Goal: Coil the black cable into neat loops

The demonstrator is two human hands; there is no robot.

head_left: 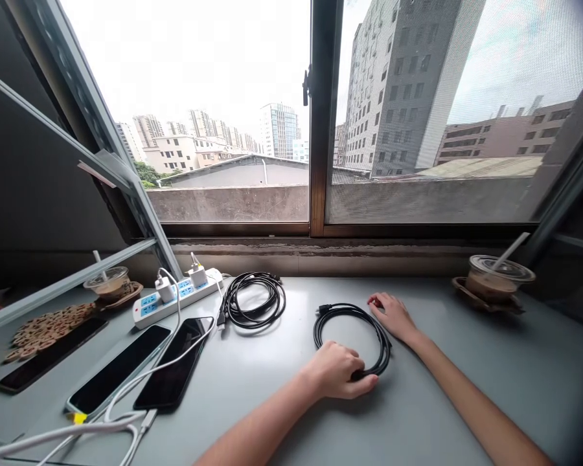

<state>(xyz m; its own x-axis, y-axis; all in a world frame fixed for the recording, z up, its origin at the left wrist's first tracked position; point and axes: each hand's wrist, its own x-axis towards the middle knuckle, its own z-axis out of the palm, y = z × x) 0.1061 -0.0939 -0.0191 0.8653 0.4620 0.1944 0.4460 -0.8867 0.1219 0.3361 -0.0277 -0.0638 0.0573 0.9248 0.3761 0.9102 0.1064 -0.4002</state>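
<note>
A black cable (319,328) lies in a round coil on the grey table, with a plug at its upper left. My left hand (341,370) is closed over the near side of the coil, fingers inside the ring and thumb along its outer edge. Just beyond the coil's right side, my right hand (391,314) rests on the table, fingers loosely bent and apart, holding nothing. Further left sits a second coil of black cable (255,322), apart from both hands.
A white power strip (175,299) with chargers stands at the back left. Two phones (177,369) (119,372) and white charging cables lie before it. One iced drink (498,278) stands at right, another (107,283) at left. Metal frame posts flank the window.
</note>
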